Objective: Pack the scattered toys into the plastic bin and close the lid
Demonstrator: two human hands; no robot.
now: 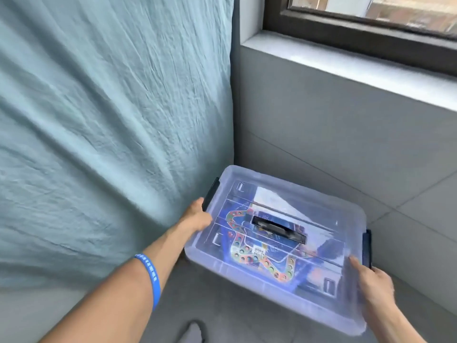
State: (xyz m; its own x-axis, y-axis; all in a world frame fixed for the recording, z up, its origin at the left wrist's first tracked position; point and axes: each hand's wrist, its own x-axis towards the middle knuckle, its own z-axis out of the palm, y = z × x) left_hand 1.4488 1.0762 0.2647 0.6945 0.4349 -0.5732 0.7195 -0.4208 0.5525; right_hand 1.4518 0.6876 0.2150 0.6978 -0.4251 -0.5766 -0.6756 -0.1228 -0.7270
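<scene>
- A dark, blurred shape (194,330) sits at the bottom edge, low on the grey tiled floor (222,318); what it is cannot be told.
- The left forearm reaches in from the lower left, wearing a bright blue rubber wristband (150,278) with pale lettering.
- The right hand (373,283) rests on the near right corner of the clear plastic lid (284,209); its fingers (356,264) lie flat and close together on the lid top, just beside the dark latch (368,247) on that side.
- The left hand (197,216) grips the left end of the translucent rectangular plastic bin (267,276), at the dark clip (210,194) there; its fingers curl out of sight around the rim, so how they are set cannot be told.
- The bin sits between the two hands, over the floor next to the bed; whether it rests on the floor or is held up is unclear.
- The lid lies on top of the bin, with a black handle (279,230) in its middle.
- Through the lid shows a colourful board-game sheet (257,246), a winding track of spots on blue, with a small white barcode sticker (258,250).
- Left of the bin rises the bed, covered in wrinkled teal sheet (99,120).
- Beyond the bin stands a grey wall (309,125), topped by a pale window sill (358,70).
- Farthest is the dark-framed window (358,23).
</scene>
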